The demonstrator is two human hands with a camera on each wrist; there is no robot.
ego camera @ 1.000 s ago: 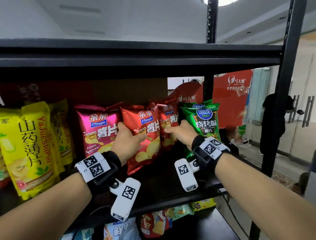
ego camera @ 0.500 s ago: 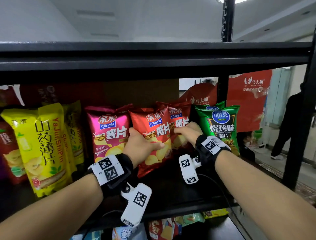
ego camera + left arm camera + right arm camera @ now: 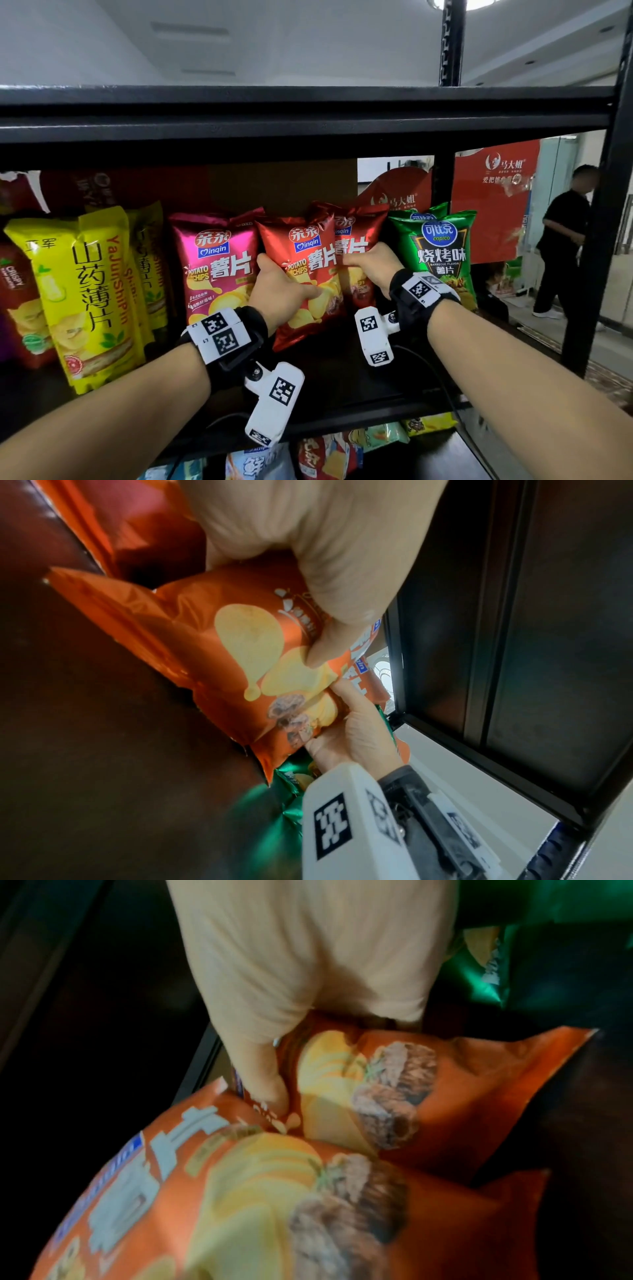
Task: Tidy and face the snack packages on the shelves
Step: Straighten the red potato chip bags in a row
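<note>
Your left hand (image 3: 281, 291) grips the front red chip bag (image 3: 305, 274), thumb across its face. Your right hand (image 3: 373, 263) pinches the rear red chip bag (image 3: 356, 240). Both stand on the shelf (image 3: 342, 383) between the pink bag (image 3: 219, 260) and green bag (image 3: 442, 250).

I see the front red chip bag (image 3: 310, 274) tilted — its bottom edge kicked forward on the black shelf (image 3: 342, 383), face out. Just behind, overlapping it, a second red chip bag (image 3: 356, 240) stands nearly upright. A pink chip bag (image 3: 219, 263) stands to its left, a green barbecue bag (image 3: 442, 253) to the right — yellow yam-chip bags (image 3: 85, 291) lean far left.
</note>
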